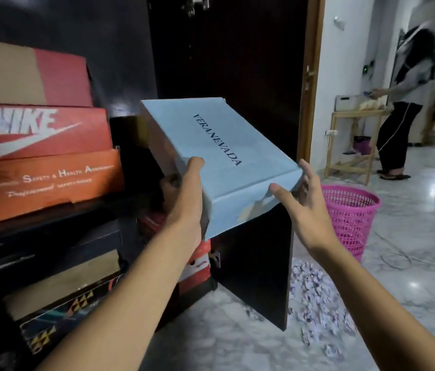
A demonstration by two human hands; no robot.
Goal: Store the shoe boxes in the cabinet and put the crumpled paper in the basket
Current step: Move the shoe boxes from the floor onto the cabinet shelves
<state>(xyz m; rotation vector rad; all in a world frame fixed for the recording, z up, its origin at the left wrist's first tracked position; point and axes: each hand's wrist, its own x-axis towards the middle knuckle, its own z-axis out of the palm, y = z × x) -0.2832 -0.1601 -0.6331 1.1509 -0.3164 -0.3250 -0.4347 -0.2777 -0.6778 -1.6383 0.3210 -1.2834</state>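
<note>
A light blue shoe box [219,145] marked VERANEVADA is tilted in the air in front of the dark cabinet [254,263]. My left hand [184,199] grips its near left corner, thumb on the lid. My right hand [299,199] is at the near right corner with fingers spread and the thumb touching the front edge. Red and orange shoe boxes [37,156] are stacked on the cabinet's upper shelf at left, darker boxes [61,295] below. Crumpled paper [315,298] lies heaped on the floor at right. A pink mesh basket [350,215] stands behind the paper.
The cabinet's open door panel [259,269] stands between me and the paper heap. A red and white box [197,263] sits low inside the cabinet. A person [403,108] stands at a wooden rack [350,145] at the far right. The floor is pale marble.
</note>
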